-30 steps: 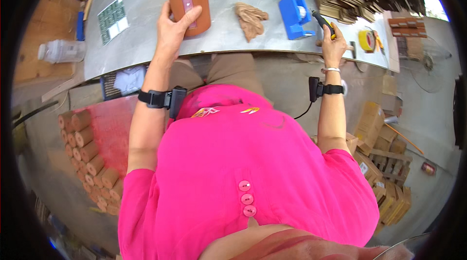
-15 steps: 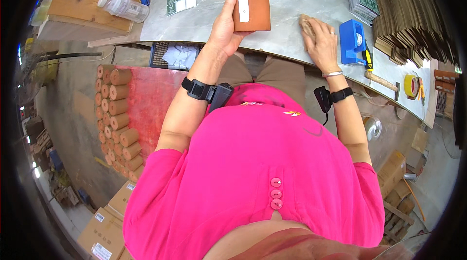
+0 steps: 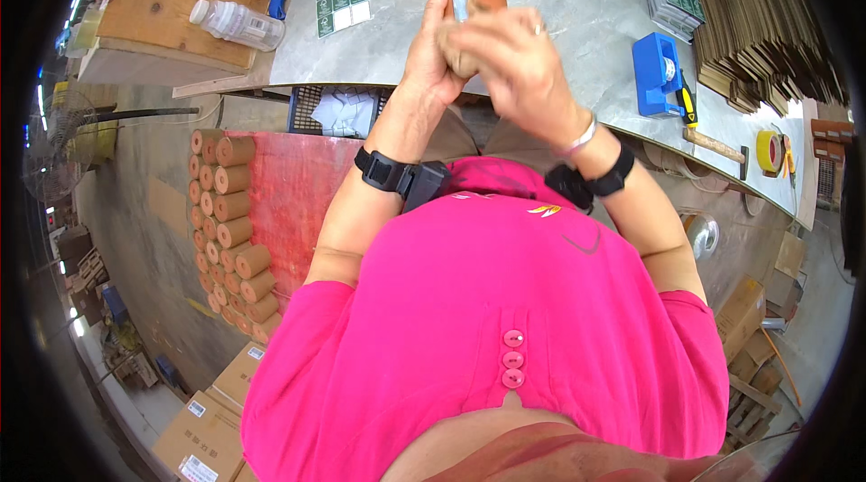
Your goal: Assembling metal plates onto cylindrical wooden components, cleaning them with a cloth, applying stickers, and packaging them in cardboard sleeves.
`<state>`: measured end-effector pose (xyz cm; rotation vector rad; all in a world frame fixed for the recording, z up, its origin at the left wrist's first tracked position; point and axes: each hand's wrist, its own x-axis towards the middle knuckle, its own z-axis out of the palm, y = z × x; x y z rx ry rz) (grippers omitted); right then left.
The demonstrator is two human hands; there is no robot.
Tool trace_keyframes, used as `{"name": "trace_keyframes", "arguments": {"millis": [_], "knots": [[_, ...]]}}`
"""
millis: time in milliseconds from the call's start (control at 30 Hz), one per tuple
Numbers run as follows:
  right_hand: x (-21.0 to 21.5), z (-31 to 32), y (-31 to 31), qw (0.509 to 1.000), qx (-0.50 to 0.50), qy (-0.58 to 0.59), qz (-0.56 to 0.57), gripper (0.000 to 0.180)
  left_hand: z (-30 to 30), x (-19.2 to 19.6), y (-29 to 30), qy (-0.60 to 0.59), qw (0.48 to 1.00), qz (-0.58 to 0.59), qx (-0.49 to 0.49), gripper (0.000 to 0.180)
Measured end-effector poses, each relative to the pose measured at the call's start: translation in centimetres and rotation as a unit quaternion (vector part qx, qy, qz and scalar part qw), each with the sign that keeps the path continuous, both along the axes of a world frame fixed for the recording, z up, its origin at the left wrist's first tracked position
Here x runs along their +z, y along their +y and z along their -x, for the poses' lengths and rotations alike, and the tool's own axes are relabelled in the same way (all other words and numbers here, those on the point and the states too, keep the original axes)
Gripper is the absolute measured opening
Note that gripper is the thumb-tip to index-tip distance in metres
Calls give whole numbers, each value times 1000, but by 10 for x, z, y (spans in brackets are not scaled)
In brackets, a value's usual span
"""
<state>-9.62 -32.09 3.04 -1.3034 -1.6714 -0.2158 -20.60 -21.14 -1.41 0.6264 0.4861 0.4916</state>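
Left of one blue dispenser (image 3: 649, 90) I count my two hands (image 3: 528, 72); to its right, one hammer (image 3: 715, 145), one yellow tape roll (image 3: 764, 150).

From where I stood, the person's bare left forearm (image 3: 358, 216) slanted up and inward out of a short bright-pink cloth sleeve, a black strap round it below the wrist. The bare left hand (image 3: 427, 60) was curled in a grip, one digit pointing upward. The bare right forearm (image 3: 651, 220), also black-strapped, angled inward from a bent elbow, with a shiny silver bangle (image 3: 591, 131) at the wrist. The bare right hand (image 3: 523, 67), slightly blurred, reached over beside the left, its fingers bent; whether the two touched was unclear.
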Motion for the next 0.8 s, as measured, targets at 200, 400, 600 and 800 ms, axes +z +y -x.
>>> {"name": "trace_keyframes", "arguments": {"millis": [200,400,600,800], "knots": [[-3,-11,-34,998,-21,19,50,37,3,12,11,-73,988,130,47,77],[10,-18,19,994,-72,-10,-83,36,-16,27,-11,-47,995,88,27,74],[-13,8,-8,999,50,7,20,33,5,13,1,-175,960,204,-76,55],[16,-11,-20,999,-21,40,-6,43,6,40,-14,-69,977,195,45,48]]}}
